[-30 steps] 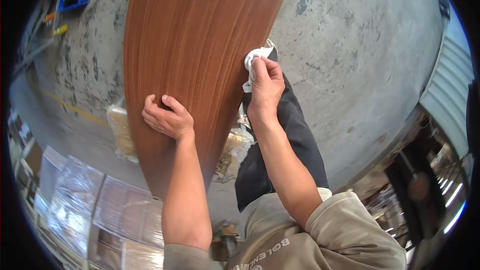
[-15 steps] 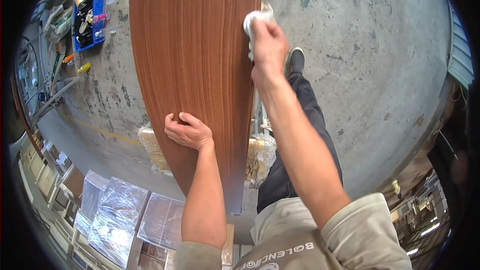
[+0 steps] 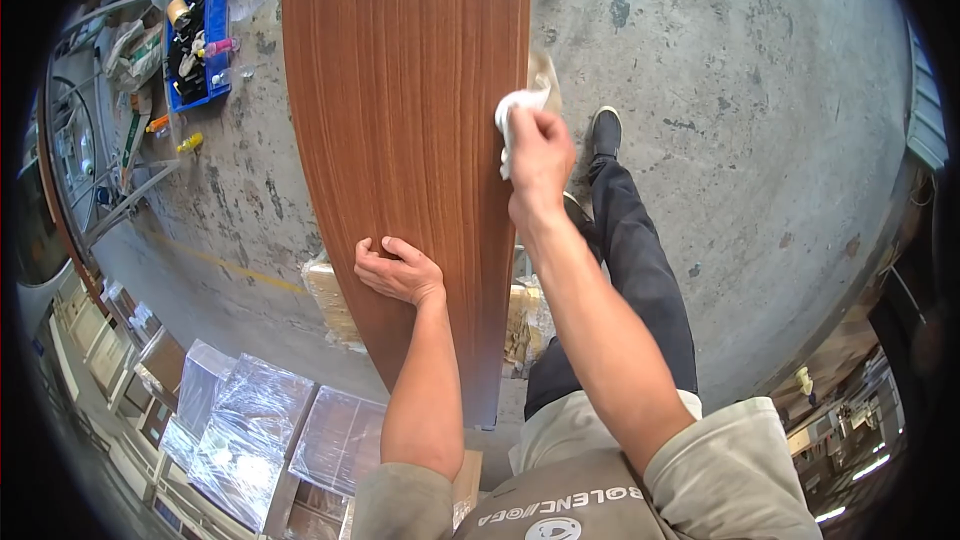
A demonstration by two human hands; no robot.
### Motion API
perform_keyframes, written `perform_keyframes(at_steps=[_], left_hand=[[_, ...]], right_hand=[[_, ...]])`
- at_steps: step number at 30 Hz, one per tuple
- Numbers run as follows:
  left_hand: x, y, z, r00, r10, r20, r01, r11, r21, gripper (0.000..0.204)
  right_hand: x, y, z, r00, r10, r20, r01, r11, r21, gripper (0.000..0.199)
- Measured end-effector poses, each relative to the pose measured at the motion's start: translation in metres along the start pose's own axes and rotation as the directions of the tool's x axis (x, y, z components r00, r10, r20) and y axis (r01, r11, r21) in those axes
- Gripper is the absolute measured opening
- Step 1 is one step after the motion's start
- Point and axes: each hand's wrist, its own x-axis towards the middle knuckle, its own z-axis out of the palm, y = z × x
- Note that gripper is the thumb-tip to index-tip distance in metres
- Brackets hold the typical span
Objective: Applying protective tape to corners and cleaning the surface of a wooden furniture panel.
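Observation:
A long brown wood-grain panel (image 3: 420,160) stretches away from me. Its near end narrows beside my body. On its top face, near the left edge, rests my left hand (image 3: 402,273), holding nothing, with its fingers loosely bent and the thumb apart. My right hand (image 3: 541,155) is closed round a white cloth (image 3: 516,108) at the panel's right edge. Part of the cloth hangs down along that edge, and the rest is hidden in my fingers.
Padded supports show beneath the panel, with one yellowish pad (image 3: 333,302) at its left. A blue crate (image 3: 216,45) of mixed items stands on the concrete floor at the far left. Plastic-wrapped boxes (image 3: 255,430) lie near left. My leg (image 3: 640,240) is right of the panel.
My right hand has slid the cloth nearer to me along the panel's right edge. My left hand keeps its place on the panel; the whole view has shifted slightly.

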Motion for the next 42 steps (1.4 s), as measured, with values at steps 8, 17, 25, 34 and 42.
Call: perform_keyframes(at_steps=[8,17,25,34,42], left_hand=[[-0.001,0.009,0.002,1.0,-0.015,0.0,0.015,1.0,-0.016,0.035],[-0.001,0.013,0.003,1.0,-0.013,0.016,0.013,1.0,0.017,0.032],[0.002,0.005,-0.004,1.0,-0.013,0.007,0.013,0.999,0.03,0.033],[-0.001,0.014,0.001,1.0,0.001,-0.015,-0.001,1.0,0.003,0.033],[0.0,0.016,-0.002,1.0,-0.019,0.0,0.019,1.0,0.004,0.034]], right_hand=[[0.046,-0.067,0.046,0.994,-0.107,0.006,0.106,0.992,0.066,0.027],[0.042,-0.049,0.036,0.997,-0.076,-0.011,0.075,0.997,-0.018,0.024],[0.011,-0.018,0.013,0.999,0.046,0.004,-0.046,0.999,-0.021,0.025],[0.059,-0.06,0.048,0.987,-0.161,-0.021,0.162,0.986,0.038,0.028],[0.06,-0.082,0.059,0.983,-0.183,-0.015,0.182,0.982,-0.041,0.03]])
